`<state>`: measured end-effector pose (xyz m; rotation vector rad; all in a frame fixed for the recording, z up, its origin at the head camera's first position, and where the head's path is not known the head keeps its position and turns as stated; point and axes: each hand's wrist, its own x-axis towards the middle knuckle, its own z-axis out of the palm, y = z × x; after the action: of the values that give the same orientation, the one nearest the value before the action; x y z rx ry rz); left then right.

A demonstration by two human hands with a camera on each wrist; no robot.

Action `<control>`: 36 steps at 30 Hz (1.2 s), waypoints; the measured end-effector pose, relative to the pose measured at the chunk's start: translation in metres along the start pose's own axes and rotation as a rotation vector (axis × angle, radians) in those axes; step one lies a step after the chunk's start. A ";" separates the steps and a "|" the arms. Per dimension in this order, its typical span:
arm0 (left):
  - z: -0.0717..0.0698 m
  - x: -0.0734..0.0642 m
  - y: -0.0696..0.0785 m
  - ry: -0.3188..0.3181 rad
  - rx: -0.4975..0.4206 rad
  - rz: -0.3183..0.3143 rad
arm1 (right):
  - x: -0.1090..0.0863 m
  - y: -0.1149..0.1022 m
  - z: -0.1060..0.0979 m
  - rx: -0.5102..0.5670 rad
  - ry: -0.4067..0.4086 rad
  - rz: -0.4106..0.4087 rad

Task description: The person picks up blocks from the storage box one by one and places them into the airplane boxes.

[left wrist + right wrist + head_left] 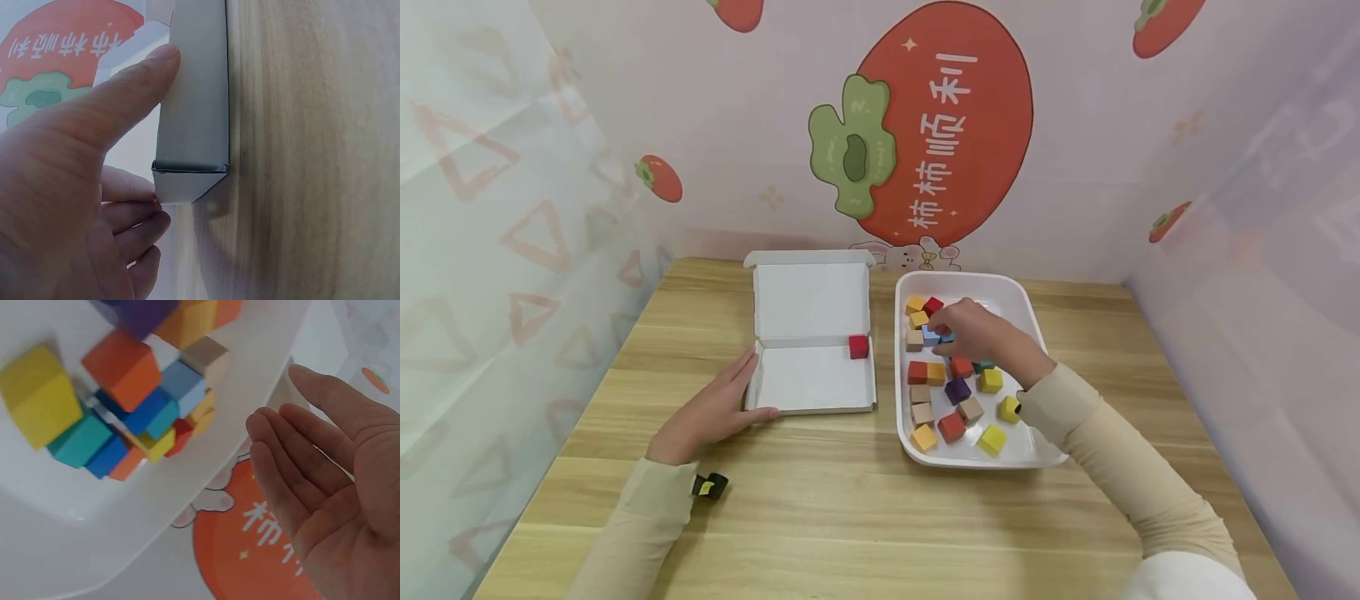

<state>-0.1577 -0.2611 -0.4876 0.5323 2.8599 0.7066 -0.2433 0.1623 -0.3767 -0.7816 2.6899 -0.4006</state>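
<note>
My left hand (pixel 713 410) rests at the front left corner of a white cardboard box (pixel 808 382) with its lid raised. The left wrist view has the thumb (pixel 134 81) along the box's front wall (pixel 192 100) and the fingers by its side. A red block (pixel 858 347) sits in the box's back right corner. Above a white tray (pixel 901 392) of coloured blocks hovers my right hand (pixel 976 335), thumb and fingers apart, holding nothing. Nearest below it is a light blue block (pixel 930 336). In the right wrist view the palm (pixel 334 519) shows bare.
Yellow (pixel 992 440), purple (pixel 958 390), orange and plain wood blocks lie loosely in the tray, to the right of the box. A wooden tabletop (pixel 850 508) carries both. A wall sheet (pixel 1075 167) with printed persimmons stands behind the table.
</note>
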 end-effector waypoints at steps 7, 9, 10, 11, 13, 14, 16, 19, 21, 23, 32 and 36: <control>0.000 -0.001 0.001 -0.001 -0.011 -0.010 | -0.003 0.016 0.020 0.043 -0.038 0.023; -0.001 -0.002 0.002 0.002 -0.013 -0.007 | -0.003 0.018 0.025 0.053 -0.053 0.021; -0.001 -0.002 0.002 0.002 -0.013 -0.008 | -0.003 0.018 0.028 0.053 -0.060 0.021; -0.001 -0.002 0.002 0.004 -0.014 -0.007 | -0.003 0.019 0.030 0.052 -0.063 0.019; -0.001 -0.002 0.002 0.003 -0.012 -0.009 | -0.002 0.020 0.034 0.053 -0.069 0.017; -0.001 -0.002 0.001 0.000 -0.012 -0.011 | -0.002 0.021 0.036 0.046 -0.070 0.014; 0.000 -0.001 0.001 -0.005 -0.010 -0.014 | -0.001 0.021 0.040 0.029 -0.074 0.014; 0.000 -0.001 0.000 -0.012 -0.012 -0.016 | 0.001 0.021 0.045 0.006 -0.078 0.008; 0.000 -0.001 0.000 -0.009 -0.012 -0.014 | 0.001 0.020 0.047 -0.008 -0.080 0.000; 0.001 -0.001 0.000 -0.005 -0.014 -0.010 | 0.002 0.020 0.049 -0.017 -0.079 -0.009; 0.001 -0.001 0.000 -0.002 -0.013 -0.009 | 0.003 0.016 0.042 -0.038 -0.114 0.006; 0.001 0.000 0.000 0.001 -0.014 -0.005 | 0.002 0.014 0.031 0.005 -0.115 0.035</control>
<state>-0.1576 -0.2606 -0.4885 0.5231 2.8538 0.7261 -0.2399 0.1672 -0.4100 -0.7325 2.5909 -0.3426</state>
